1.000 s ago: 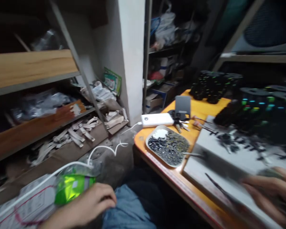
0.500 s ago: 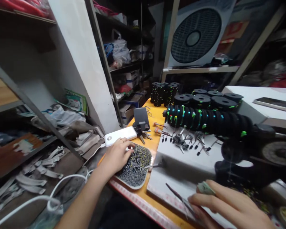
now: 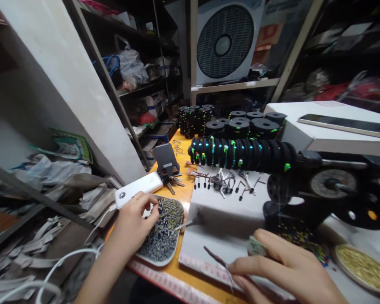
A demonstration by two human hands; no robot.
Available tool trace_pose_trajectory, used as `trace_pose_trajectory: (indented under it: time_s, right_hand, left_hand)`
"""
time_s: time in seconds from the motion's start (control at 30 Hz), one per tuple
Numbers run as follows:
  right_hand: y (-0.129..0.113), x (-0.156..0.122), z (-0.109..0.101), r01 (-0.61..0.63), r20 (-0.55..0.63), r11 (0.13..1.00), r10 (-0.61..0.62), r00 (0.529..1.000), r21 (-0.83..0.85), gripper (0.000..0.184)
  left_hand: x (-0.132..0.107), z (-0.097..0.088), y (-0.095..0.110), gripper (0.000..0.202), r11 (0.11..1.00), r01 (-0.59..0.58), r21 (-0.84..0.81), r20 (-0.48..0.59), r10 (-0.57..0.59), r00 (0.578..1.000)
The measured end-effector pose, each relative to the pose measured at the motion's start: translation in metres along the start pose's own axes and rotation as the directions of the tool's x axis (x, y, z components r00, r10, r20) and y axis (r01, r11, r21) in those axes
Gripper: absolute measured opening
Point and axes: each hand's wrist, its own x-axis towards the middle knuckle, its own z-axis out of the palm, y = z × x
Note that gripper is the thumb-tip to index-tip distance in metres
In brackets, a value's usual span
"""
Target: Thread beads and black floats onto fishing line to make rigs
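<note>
My left hand (image 3: 136,221) is over a shallow tray (image 3: 160,264) filled with small grey and yellowish pieces (image 3: 163,236). Its thumb and index finger are pinched together; whatever is between them is too small to make out. Low on the right, my right hand (image 3: 272,268) grips a thin dark stick-like tool (image 3: 215,256) between thumb and fingers, its tip pointing up and left. A greenish wrap (image 3: 256,247) sits around one finger of that hand. Behind it lies a black ribbed roller (image 3: 243,154) with green threads, mounted on a dark winding device (image 3: 332,181).
A white power bank (image 3: 141,190) and keys (image 3: 172,183) lie behind the tray. Several black spools (image 3: 240,124) stand at the back. Small black-tipped parts (image 3: 221,181) rest on the white surface. On the right are a phone (image 3: 345,124) and a dish of golden bits (image 3: 364,266).
The camera view has turned right, so everything appears further left. My left thumb and index finger have come together over the tray. The right hand keeps its grip on the stick-like tool.
</note>
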Motion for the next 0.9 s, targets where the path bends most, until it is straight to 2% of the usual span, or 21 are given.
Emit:
trace_pose_trajectory:
  time_s: [0.07,0.13,0.17,0.2,0.23,0.27,0.3,0.37,0.43,0.53,0.7,0.9]
  right_hand:
    - [-0.003,0.0,-0.001,-0.035,-0.017,0.999,0.035,0.999,0.03,0.018]
    - [-0.006,-0.001,-0.001,-0.076,-0.046,0.994,0.08,0.996,0.074,0.018]
    - [-0.008,-0.002,-0.001,-0.097,-0.057,0.99,0.103,0.993,0.1,0.018]
    - [-0.01,-0.003,-0.001,-0.115,-0.063,0.985,0.124,0.99,0.131,0.018]
    - [-0.012,-0.004,0.0,-0.129,-0.06,0.977,0.14,0.988,0.171,0.018]
    - [-0.014,-0.005,0.001,-0.142,-0.046,0.966,0.155,0.987,0.216,0.018]
    - [-0.015,-0.006,0.002,-0.156,-0.03,0.952,0.169,0.985,0.264,0.018]
    - [-0.017,-0.007,0.003,-0.188,-0.005,0.919,0.202,0.979,0.346,0.018]
    - [-0.018,-0.008,0.004,-0.215,0.003,0.891,0.234,0.972,0.401,0.018]
    - [-0.018,-0.006,0.004,-0.233,0.019,0.862,0.252,0.968,0.449,0.022]
    - [-0.017,-0.004,0.004,-0.233,-0.02,0.854,0.273,0.962,0.464,0.021]
    - [-0.015,-0.005,0.005,-0.214,-0.038,0.855,0.262,0.964,0.472,0.02]
  left_hand:
    - [-0.017,0.009,0.015,0.01,0.991,0.01,-0.135,-0.028,-0.014,1.0]
    - [-0.038,0.024,0.034,0.016,0.943,0.027,-0.331,0.0,-0.029,1.0]
    - [-0.048,0.033,0.046,0.021,0.772,0.117,-0.624,0.052,-0.109,0.993]
    - [-0.057,0.043,0.057,0.028,0.538,0.22,-0.814,0.12,-0.213,0.97]
    - [-0.064,0.052,0.069,0.035,0.322,0.277,-0.905,0.187,-0.282,0.941]
    - [-0.07,0.061,0.08,0.039,0.163,0.315,-0.935,0.252,-0.32,0.913]
    - [-0.075,0.068,0.089,0.041,0.047,0.343,-0.938,0.309,-0.335,0.89]
    - [-0.079,0.079,0.104,0.042,-0.097,0.382,-0.919,0.392,-0.337,0.856]
    - [-0.08,0.083,0.111,0.04,-0.165,0.397,-0.903,0.43,-0.335,0.839]
    - [-0.081,0.083,0.113,0.038,-0.203,0.399,-0.894,0.446,-0.323,0.835]
    - [-0.082,0.082,0.115,0.039,-0.183,0.43,-0.884,0.466,-0.288,0.837]
    - [-0.08,0.081,0.123,0.04,-0.21,0.418,-0.884,0.467,-0.357,0.809]
